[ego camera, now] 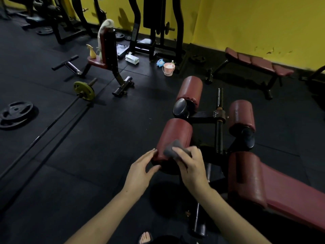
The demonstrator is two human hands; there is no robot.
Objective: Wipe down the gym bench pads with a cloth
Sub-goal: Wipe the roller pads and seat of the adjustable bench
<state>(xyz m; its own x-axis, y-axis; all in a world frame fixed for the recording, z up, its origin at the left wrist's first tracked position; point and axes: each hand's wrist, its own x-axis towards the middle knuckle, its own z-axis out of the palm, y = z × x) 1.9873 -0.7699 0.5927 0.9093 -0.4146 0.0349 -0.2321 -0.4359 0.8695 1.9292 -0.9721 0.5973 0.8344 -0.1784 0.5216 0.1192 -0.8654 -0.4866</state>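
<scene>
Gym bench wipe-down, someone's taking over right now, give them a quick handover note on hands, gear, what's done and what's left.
Right hand presses the grey cloth onto the near-left roller pad.
Left hand is open, fingertips steadying that roller's end.
Done: can't tell from this view which pads are clean.
Left: likely the far-left roller, the two right rollers and the bench pad.

The cloth [173, 149] lies on the near-left roller pad [173, 136], left of the bench pad [288, 194].
</scene>
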